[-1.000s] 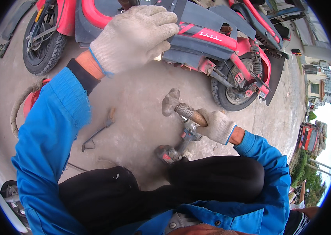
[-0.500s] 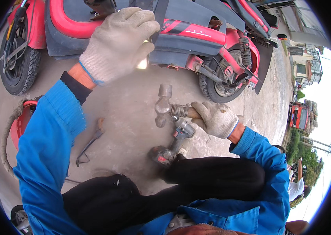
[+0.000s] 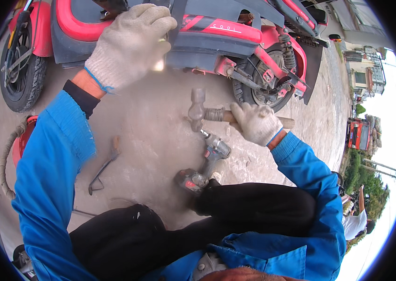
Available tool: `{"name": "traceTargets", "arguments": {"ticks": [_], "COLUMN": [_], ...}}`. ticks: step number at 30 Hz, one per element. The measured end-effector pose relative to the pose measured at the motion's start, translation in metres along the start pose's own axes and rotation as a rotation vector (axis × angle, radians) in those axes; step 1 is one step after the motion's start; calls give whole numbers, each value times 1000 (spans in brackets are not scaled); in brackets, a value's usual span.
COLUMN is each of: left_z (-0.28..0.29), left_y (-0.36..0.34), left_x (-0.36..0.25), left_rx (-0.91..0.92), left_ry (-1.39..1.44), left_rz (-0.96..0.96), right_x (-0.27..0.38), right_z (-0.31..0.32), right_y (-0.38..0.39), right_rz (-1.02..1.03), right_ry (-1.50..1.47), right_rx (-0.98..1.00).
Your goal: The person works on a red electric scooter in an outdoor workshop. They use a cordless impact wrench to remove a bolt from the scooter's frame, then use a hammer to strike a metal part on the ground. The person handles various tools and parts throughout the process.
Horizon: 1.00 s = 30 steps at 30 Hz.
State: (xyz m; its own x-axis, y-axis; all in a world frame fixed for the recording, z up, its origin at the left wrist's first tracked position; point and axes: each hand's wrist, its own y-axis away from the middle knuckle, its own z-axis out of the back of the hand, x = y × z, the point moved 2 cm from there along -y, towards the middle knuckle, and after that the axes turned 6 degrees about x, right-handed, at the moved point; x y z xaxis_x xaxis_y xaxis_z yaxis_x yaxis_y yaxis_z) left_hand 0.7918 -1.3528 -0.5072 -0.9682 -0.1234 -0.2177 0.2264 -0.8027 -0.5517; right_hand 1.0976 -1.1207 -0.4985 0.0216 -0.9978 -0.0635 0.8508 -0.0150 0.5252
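My left hand (image 3: pixel 127 49), in a whitish knit work glove, is raised at the side of a red and dark grey scooter (image 3: pixel 207 47). Its fingers curl beside a dark upright strip; a small bright piece (image 3: pixel 159 65) shows below them, and what they hold is hidden. In my gloved right hand (image 3: pixel 256 122) is a ball-peen hammer (image 3: pixel 197 111), gripped by its wooden handle. The hammer's head points left, off the ground, with wire wound round the handle near it. Beneath it a cordless impact driver (image 3: pixel 213 152) stands by my shoe.
A hooked tool with a brownish handle (image 3: pixel 104 167) lies on the concrete at left. Beside my left arm is a red container (image 3: pixel 21 140) with a wrapped, hose-like loop (image 3: pixel 3 161). The scooter's rear wheel (image 3: pixel 266 77) is beyond the hammer. A red truck (image 3: pixel 358 134) and a person (image 3: pixel 355 224) are farther right.
My right hand has lifted the hammer somewhat, away from my knee. The left hand stays at the scooter, its fingers still curled. The whole view has shifted slightly.
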Motion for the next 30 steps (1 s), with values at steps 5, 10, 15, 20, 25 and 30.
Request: {"name": "traceTargets", "arguments": {"ticks": [5,10,15,20,25,30], "left_z": [0,-3,2,-1,-5,-7], "left_y": [-1,-3,0,0,1,-3], "left_x": [-1,-3,2,4,3,2], "left_rx": [-15,31,33,15,12,7], "left_ry": [-42,-12,-35,-53,-47,-33], "left_rz": [-41,48,21,16,31,20], "right_x": [39,36,-35,22,52,34], "right_z": [-21,-22,17,21,-40,-31], "right_y": [22,19,0,10,18,20], "right_rz": [248,516,-191,145,487,549], "right_ry": [85,163,-214,-104,124,141], "right_rx": [120,59,-112,-108,-23,104]}}
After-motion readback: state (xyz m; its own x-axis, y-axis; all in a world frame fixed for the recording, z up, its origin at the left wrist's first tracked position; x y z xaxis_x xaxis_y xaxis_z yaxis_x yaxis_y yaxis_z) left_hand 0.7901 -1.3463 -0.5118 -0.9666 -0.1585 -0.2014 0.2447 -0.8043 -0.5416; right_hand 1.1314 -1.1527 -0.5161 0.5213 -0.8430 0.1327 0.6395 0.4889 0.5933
